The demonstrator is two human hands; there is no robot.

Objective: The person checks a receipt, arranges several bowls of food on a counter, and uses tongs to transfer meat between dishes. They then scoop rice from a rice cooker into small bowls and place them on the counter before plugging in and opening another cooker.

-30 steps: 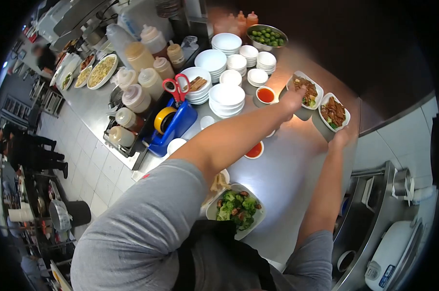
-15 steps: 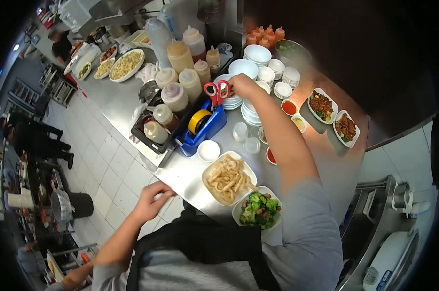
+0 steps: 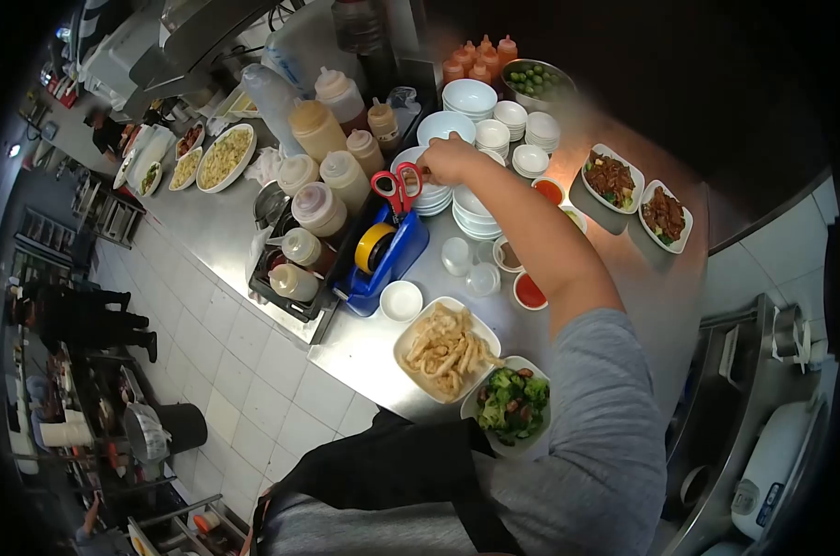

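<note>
My right hand (image 3: 450, 159) reaches across the steel counter to a stack of white bowls (image 3: 431, 201), just beyond a pair of red-handled scissors (image 3: 400, 188). Its fingers are bent down at the top bowl, and what they pinch, if anything, is hidden. The scissors stand in a blue tape dispenser (image 3: 404, 255) with a roll of yellow tape (image 3: 374, 248). Close to my body are a white dish of pale fried strips (image 3: 446, 350) and a dish of broccoli with brown pieces (image 3: 511, 405). My left hand is out of view.
Squeeze bottles (image 3: 320, 211) crowd a black tray on the left. Small white bowls (image 3: 542, 130), a cup of red sauce (image 3: 530, 291) and two meat dishes (image 3: 613, 181) are on the right. Across the tiled floor (image 3: 253, 371) stands a person in dark clothes (image 3: 77, 320).
My left hand has dropped out of view. My right hand stays at the bowl stack, its fingers still bent down. The camera view has shifted slightly.
</note>
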